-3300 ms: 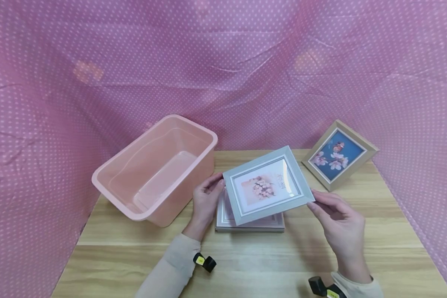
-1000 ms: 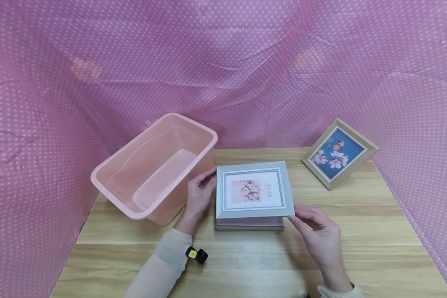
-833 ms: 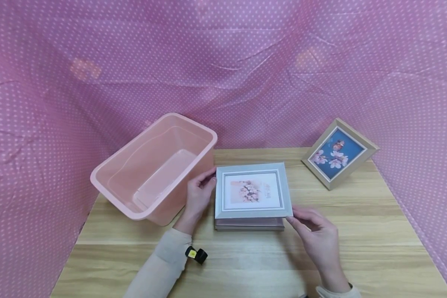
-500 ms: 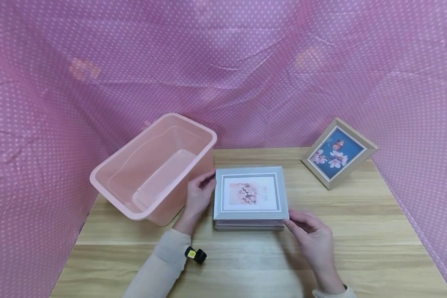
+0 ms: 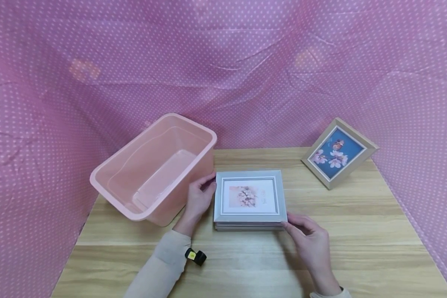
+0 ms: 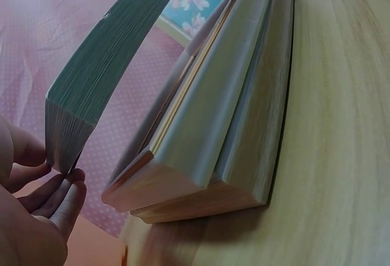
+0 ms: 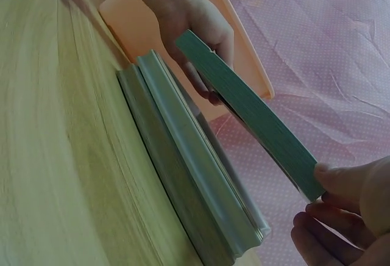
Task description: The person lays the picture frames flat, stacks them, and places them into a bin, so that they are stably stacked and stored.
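A pale grey-green picture frame (image 5: 249,196) with a flower print lies level, face up, close over a stack of frames (image 5: 250,227). My left hand (image 5: 200,198) pinches its far left corner, and my right hand (image 5: 311,240) pinches the near right corner. Both wrist views show a gap between the held picture frame (image 6: 116,52) and the stack (image 6: 213,113). In the right wrist view, thumb and fingers of the right hand (image 7: 353,211) grip the frame's end. The held frame hides most of the stack's top in the head view.
A pink plastic bin (image 5: 154,165) with nothing in it stands left of the stack, close beside the left hand. At the back right a beige picture frame (image 5: 339,155) with a blue flower print stands tilted. Pink dotted cloth (image 5: 223,74) surrounds the wooden table (image 5: 246,265).
The picture frame was tilted and raised; both hands have turned it square and lowered it over the stack. My right hand has moved left and nearer. The bin and beige frame have stayed put.
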Demonstrator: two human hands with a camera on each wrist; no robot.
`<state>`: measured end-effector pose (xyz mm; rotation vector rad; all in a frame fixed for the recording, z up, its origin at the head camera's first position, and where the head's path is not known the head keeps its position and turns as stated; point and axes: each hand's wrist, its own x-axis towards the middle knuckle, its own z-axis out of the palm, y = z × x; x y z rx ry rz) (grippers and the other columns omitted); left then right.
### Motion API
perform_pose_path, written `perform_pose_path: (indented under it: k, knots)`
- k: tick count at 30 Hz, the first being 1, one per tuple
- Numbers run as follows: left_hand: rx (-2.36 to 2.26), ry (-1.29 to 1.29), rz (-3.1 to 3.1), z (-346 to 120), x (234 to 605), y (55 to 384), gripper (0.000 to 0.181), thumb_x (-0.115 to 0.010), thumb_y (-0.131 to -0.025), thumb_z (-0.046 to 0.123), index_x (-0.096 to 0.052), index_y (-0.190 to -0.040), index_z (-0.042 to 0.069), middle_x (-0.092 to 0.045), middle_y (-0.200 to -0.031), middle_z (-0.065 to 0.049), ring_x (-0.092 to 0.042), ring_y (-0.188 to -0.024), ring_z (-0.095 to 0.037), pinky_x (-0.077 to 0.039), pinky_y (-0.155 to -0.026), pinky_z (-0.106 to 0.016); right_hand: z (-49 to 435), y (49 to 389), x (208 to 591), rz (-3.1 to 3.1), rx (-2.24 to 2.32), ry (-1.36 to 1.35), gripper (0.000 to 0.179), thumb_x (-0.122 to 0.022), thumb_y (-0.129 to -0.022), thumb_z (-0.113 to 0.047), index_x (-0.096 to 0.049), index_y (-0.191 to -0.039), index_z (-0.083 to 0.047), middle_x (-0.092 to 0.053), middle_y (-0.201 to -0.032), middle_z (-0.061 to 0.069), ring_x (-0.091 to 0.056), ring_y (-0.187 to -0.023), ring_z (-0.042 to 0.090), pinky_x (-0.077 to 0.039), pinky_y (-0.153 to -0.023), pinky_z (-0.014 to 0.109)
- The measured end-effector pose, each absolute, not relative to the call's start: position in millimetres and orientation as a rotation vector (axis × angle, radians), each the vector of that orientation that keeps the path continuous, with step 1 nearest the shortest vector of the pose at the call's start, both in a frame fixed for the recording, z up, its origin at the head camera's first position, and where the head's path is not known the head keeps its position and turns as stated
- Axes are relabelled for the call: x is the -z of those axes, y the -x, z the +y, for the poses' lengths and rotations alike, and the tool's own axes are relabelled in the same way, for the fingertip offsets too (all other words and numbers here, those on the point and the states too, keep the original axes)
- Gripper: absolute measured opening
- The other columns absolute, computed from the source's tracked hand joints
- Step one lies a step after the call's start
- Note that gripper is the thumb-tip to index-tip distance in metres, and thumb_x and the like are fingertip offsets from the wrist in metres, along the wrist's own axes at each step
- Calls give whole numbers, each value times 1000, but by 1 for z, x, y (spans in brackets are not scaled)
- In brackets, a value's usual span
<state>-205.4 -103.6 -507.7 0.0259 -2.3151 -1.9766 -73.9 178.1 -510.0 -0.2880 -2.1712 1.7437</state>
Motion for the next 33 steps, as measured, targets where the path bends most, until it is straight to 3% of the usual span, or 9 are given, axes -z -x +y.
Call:
perform_pose_path:
  k: [21, 33]
  knots:
    - [1944, -71, -2389, -104, 511, 206, 38, -66, -101, -2, -69, -139, -2, -68, -148, -15, -59, -145, -33, -51, -120, -45, 179, 74, 514, -2285, -1753, 395, 22, -88, -86, 1, -84, -107, -5, -83, -112, 16, -72, -91, -7, -60, -82, 9]
    - [1900, -97, -2440, -103, 516, 205, 38, -65, -102, -2, -68, -140, -1, -68, -147, -19, -59, -145, -35, -50, -121, -49, 180, 79, 521, -2366, -1771, 451, 23, -88, -88, -4, -84, -110, -5, -82, -115, 16, -72, -89, -6, -60, -79, 11]
